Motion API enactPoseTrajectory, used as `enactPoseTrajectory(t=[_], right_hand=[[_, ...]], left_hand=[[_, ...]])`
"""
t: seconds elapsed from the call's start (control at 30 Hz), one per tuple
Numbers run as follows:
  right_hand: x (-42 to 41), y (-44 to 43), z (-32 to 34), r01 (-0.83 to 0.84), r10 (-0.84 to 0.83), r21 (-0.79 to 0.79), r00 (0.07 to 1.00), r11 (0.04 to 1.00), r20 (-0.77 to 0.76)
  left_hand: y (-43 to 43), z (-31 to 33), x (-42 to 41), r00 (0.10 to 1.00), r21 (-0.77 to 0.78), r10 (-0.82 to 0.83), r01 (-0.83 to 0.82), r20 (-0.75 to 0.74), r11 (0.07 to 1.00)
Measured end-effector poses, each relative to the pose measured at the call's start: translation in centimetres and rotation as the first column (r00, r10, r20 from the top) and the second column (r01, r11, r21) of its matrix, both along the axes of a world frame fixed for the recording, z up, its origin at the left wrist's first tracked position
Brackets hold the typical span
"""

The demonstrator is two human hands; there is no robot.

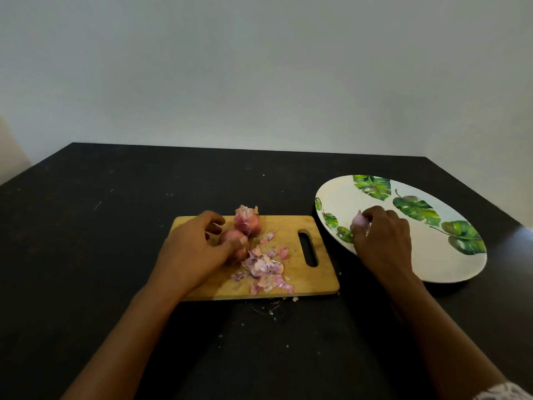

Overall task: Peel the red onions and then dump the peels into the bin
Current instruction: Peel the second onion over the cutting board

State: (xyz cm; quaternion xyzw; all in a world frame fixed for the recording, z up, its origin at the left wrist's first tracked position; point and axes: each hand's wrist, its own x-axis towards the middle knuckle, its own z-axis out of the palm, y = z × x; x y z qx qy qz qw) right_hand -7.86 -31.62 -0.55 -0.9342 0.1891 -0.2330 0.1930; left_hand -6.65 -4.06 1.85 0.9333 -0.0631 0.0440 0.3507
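Red onions (pixel 248 223) sit on the cutting board (pixel 326 272), small, firm, papery-skinned; I'd pinch the frayed top. Left hand (pixel 196 249) curls its fingers round one; right hand (pixel 383 238) grips a probably slick peeled onion (pixel 359 222) over the plate (pixel 340 197), right of the board.

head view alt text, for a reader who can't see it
A person's left hand grips an unpeeled red onion on a cutting board, beside a second onion and a pile of peels, while the right hand holds a peeled onion at the rim of a leaf-patterned plate on a black table.
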Motion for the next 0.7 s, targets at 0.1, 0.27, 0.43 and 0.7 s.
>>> enactPoseTrajectory(t=[0.1,0.27,0.43,0.7], right_hand=[[0.0,0.0,-0.1,0.01,-0.012,-0.037,0.998,0.999,-0.054],[-0.2,0.4,0.2,0.016,-0.017,-0.008,0.996,1.0,-0.092],[-0.2,1.4,0.6,0.0,-0.001,0.038,1.0,0.999,0.031],[-1.0,6.5,0.7,-0.405,0.257,0.326,0.874,0.854,0.412]], left_hand=[[-0.1,-0.1,-0.2,0.992,0.01,-0.103,0.104,-0.073,0.994],[0.0,-0.6,-0.1,0.995,0.043,-0.088,0.089,-0.04,0.995],[0.3,-0.6,0.0,0.996,0.017,-0.077,0.078,-0.032,0.997],[0.0,0.5,-0.6,0.995,-0.158,-0.053,0.066,0.084,0.985]])
